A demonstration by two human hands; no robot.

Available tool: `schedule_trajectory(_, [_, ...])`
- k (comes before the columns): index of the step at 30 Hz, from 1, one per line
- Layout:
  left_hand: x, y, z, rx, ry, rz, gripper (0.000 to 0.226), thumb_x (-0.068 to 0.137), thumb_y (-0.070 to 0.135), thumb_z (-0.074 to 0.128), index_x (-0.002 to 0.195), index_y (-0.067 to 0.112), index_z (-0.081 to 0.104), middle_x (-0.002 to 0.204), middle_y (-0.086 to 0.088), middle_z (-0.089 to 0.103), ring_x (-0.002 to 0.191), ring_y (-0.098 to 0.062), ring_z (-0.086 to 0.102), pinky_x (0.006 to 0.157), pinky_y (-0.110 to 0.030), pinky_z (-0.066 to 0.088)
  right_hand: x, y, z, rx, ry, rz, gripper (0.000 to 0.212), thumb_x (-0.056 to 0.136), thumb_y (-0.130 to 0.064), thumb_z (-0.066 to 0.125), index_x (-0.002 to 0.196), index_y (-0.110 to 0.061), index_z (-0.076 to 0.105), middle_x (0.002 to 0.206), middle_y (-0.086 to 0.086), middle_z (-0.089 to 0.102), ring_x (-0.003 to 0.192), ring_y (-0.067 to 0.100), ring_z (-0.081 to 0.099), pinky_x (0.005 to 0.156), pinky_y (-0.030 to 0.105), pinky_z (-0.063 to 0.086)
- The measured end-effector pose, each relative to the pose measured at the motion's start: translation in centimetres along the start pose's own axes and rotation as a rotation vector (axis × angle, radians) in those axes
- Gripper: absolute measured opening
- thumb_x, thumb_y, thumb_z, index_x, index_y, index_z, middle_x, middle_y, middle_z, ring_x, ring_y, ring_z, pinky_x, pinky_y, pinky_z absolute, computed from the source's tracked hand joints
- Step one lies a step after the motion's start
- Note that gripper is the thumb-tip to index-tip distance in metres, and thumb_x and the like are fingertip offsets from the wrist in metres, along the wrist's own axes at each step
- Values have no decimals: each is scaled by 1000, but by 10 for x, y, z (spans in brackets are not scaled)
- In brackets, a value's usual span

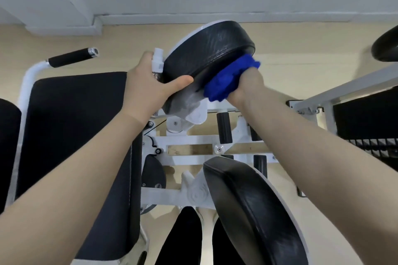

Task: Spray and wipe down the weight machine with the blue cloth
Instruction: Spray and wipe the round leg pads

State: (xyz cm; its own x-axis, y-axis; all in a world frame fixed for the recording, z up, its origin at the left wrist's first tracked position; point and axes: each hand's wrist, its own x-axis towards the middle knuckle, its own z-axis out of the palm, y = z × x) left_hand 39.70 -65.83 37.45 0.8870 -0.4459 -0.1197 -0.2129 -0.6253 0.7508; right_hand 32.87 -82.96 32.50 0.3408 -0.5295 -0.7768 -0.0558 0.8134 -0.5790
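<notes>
A round black leg pad (212,49) of the white weight machine (193,142) tilts up at centre top. My right hand (247,84) grips the bunched blue cloth (228,77) and presses it against the pad's lower right rim. My left hand (148,79) holds a white-capped spray bottle (157,61) with its fingers, while the thumb rests on the pad's left edge. Most of the bottle is hidden behind the hand and the pad.
A second black pad (256,208) stands close below my right arm. The black seat (73,135) and a black-gripped handle (72,57) lie to the left. A weight stack (366,122) and white frame bar sit on the right. My dark-trousered legs (181,241) show at the bottom.
</notes>
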Motion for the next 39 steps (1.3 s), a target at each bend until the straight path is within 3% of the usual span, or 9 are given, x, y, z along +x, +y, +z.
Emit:
schedule_trajectory(8, [0, -8, 4, -49, 10, -23, 51, 61, 43, 79, 92, 16, 49, 77, 13, 54, 66, -1, 50, 53, -7, 40, 34, 49, 14, 112, 272, 279, 47, 78, -58, 32, 65, -13, 38, 82, -13, 46, 65, 23, 44, 83, 30, 33])
schedule_trajectory(11, [0, -7, 3, -78, 30, -40, 52, 59, 45, 78, 94, 19, 49, 80, 15, 55, 70, 2, 51, 55, -2, 38, 16, 42, 13, 89, 182, 251, 20, 86, -41, 40, 76, -31, 26, 67, -6, 29, 53, 16, 23, 62, 23, 23])
schedule_trajectory(16, [-1, -5, 5, -131, 35, -64, 58, 57, 44, 79, 100, 16, 52, 86, 11, 59, 78, -8, 56, 62, -8, 43, 14, 43, 2, -121, 31, 150, 19, 95, -6, 38, 90, -24, 45, 95, 4, 51, 80, 23, 51, 63, 25, 46])
schedule_trajectory(20, [0, -7, 6, -141, 41, -77, 62, 52, 49, 79, 100, 19, 55, 85, 11, 60, 76, -8, 57, 66, -18, 47, 38, 51, 6, -48, 263, 384, 17, 81, -40, 50, 75, -28, 40, 73, -5, 43, 61, 18, 35, 58, 27, 30])
schedule_trajectory(28, [1, -7, 4, -123, 42, -51, 78, 41, 66, 63, 101, 16, 56, 87, 4, 63, 75, -12, 58, 67, -26, 49, 13, 31, -4, -341, 106, -189, 17, 101, -20, 28, 103, -27, 43, 91, -2, 51, 78, 19, 55, 60, 24, 43])
schedule_trajectory(33, [-1, -13, 10, -133, 67, -75, 57, 55, 45, 81, 95, 15, 53, 76, 13, 54, 67, -3, 50, 59, -18, 41, 20, 33, 12, -544, 128, 76, 26, 71, -48, 43, 70, -25, 30, 70, -8, 35, 63, 20, 24, 52, 27, 20])
schedule_trajectory(35, [-3, -11, 9, -136, 75, -73, 62, 51, 52, 77, 94, 15, 53, 75, 13, 54, 66, -3, 49, 59, -20, 41, 14, 25, 7, -553, 198, -168, 31, 76, -29, 45, 88, -21, 17, 71, -8, 41, 62, 20, 23, 52, 26, 23])
schedule_trajectory(37, [-3, -8, 8, -127, 77, -77, 69, 45, 59, 69, 94, 14, 53, 73, 13, 53, 63, -3, 49, 59, -21, 43, -2, 18, 3, -626, 251, -448, 19, 87, -9, 35, 93, -21, 49, 96, 0, 52, 74, 19, 46, 70, 32, 45])
schedule_trajectory(39, [-4, -7, 8, -121, 69, -90, 68, 46, 56, 72, 95, 13, 53, 73, 11, 53, 63, -5, 49, 61, -25, 44, -11, 24, -7, -645, 261, -747, 25, 91, -3, 33, 105, -20, 44, 117, 8, 46, 98, 19, 47, 90, 31, 39])
